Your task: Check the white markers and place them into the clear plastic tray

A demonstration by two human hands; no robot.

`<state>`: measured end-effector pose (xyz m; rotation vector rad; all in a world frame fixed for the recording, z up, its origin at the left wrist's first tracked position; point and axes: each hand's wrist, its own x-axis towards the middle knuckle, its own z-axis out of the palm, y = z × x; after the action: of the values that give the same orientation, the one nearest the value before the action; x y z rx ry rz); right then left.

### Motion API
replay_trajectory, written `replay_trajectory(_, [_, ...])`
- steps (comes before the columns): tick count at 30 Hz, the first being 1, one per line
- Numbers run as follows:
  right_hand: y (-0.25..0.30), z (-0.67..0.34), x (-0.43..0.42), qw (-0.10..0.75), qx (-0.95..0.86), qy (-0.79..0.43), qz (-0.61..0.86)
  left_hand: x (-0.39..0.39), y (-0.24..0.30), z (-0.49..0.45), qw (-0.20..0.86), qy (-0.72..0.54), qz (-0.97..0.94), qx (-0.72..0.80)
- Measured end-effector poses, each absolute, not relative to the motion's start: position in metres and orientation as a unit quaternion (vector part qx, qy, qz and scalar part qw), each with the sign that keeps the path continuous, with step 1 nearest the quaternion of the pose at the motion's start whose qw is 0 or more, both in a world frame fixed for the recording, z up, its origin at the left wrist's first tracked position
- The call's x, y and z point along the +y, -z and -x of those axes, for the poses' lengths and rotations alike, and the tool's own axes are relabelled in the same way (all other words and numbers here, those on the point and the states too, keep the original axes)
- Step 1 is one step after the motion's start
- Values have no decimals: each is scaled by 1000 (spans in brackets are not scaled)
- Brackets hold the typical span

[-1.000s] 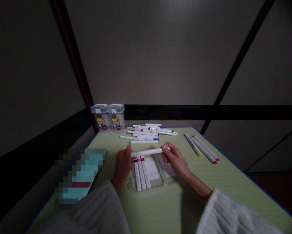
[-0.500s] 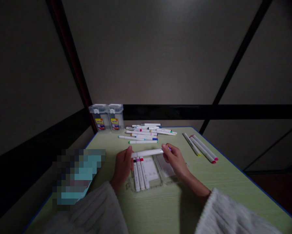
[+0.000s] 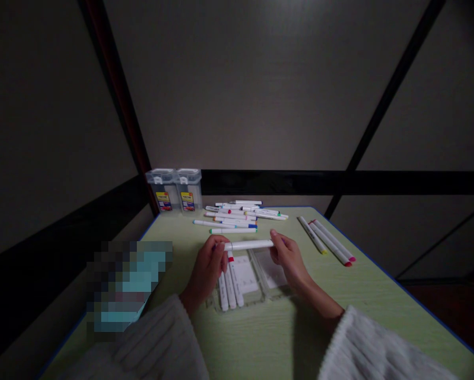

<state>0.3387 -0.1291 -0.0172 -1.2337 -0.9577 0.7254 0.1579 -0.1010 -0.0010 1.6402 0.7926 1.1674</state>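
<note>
A white marker (image 3: 249, 245) lies level between my two hands above an open clear plastic case (image 3: 261, 277). My left hand (image 3: 207, 272) pinches its left end and my right hand (image 3: 289, 258) pinches its right end. Three white markers (image 3: 229, 285) with coloured caps lie side by side in the left part of the case, partly behind my left hand. Both my sleeves are thick white knit.
A loose pile of several white markers (image 3: 237, 215) lies farther back on the light green table (image 3: 261, 338). Three more markers (image 3: 330, 241) lie at the right. Two clear lidded boxes (image 3: 176, 189) stand at the back left. A blurred patch sits at the left edge.
Both hands have shifted slightly right with the marker. My left hand now curls over the marker's left end and covers the caps of the markers in the case.
</note>
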Motion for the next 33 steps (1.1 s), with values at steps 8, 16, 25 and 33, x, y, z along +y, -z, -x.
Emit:
replay_trajectory(8, [16,-339,-130,655,-396,-336,548,-99,10,-157,499,-451,-677,299])
replay_trajectory(16, [21,-340,-127,654,-404,-325,551,-98,2,-159,463,-461,-675,342])
replay_trajectory(25, [22,-339,-129,660,-415,-311,543,-96,2,-158,446,-465,-676,359])
replay_trajectory(33, [25,-341,-129,652,-447,-292,539,-93,5,-159,442,-476,-659,379])
